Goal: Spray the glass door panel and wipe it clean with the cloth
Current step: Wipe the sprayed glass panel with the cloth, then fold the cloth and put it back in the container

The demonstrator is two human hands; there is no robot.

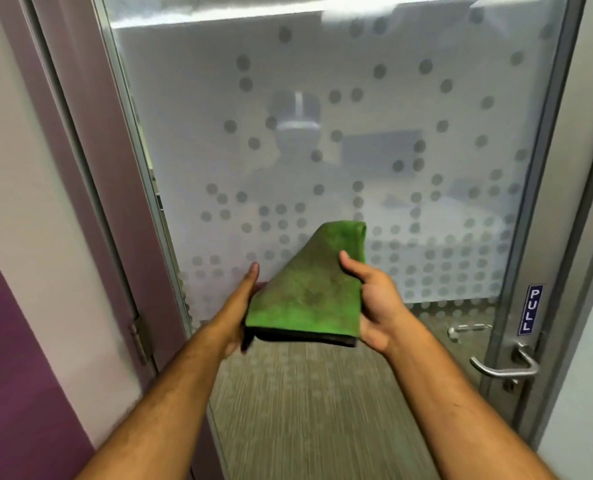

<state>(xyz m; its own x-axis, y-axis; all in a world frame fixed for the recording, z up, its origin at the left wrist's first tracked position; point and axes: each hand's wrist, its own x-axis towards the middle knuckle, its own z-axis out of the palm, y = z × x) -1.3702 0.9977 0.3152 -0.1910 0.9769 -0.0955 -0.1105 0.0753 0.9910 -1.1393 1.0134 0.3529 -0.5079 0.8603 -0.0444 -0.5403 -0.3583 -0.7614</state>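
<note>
A folded green cloth (pixel 310 292) with a dark underside is held flat between both hands in front of the glass door panel (pixel 322 133). My left hand (pixel 245 299) grips its left edge from below, fingers under the fold. My right hand (pixel 371 303) holds its right edge, thumb on top. The panel is frosted with a pattern of grey dots, and its lower strip is clear, showing carpet beyond. A faint reflection of a person shows in the glass. No spray bottle is in view.
A metal lever handle (pixel 506 365) and a blue PULL sign (pixel 530 310) sit on the door's right stile. The purple-grey door frame (pixel 115 202) with a hinge (pixel 139 337) stands at the left, beside a white and purple wall.
</note>
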